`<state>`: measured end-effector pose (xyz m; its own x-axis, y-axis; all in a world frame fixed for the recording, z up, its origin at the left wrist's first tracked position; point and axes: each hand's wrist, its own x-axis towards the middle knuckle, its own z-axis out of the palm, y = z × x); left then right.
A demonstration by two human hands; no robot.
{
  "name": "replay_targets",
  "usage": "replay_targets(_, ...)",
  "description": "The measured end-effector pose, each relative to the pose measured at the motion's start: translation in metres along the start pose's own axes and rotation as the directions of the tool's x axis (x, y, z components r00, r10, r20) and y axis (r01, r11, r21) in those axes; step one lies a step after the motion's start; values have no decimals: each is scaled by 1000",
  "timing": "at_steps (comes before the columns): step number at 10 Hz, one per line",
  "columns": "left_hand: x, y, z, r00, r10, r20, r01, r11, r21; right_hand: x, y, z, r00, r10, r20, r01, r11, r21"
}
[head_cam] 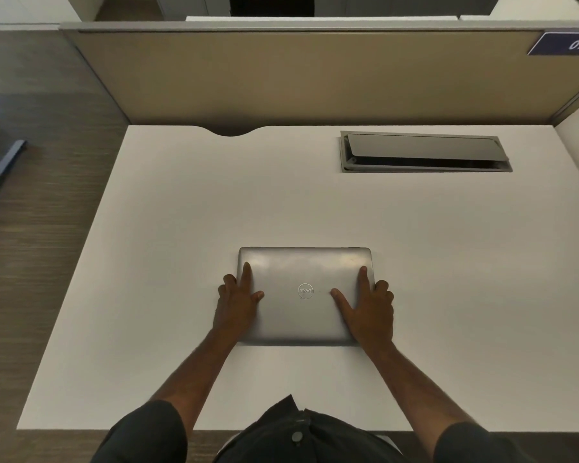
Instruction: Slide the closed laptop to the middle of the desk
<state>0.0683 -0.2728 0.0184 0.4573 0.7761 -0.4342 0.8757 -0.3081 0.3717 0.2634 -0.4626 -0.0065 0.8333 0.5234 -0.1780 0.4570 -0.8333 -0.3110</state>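
A closed silver laptop [304,315] with a round logo on its lid lies flat on the white desk [181,228], near the desk's middle and slightly toward the front. My left hand [236,304] grips its left edge, thumb and forefinger lying on the lid and the other fingers curled over the side. On the opposite edge my right hand [370,307] holds it the same way. Both forearms reach in from the front edge.
A grey cable-access box [425,152] with a dark, part-raised flap is set into the desk at the back right. A curved cable notch [229,132] cuts the back edge. A tan partition [298,75] rises behind. The desk's left edge drops to the floor.
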Motion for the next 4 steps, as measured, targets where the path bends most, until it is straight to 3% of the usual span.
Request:
replay_targets(3,-10,-2,7,996,35,-82,-36,999,-11,-3,-2,5,997,-51,-63,48,998,-46)
replay_targets(4,-11,-7,14,976,142,-165,-135,989,54,-3,-6,9,992,-126,-26,126,992,-27)
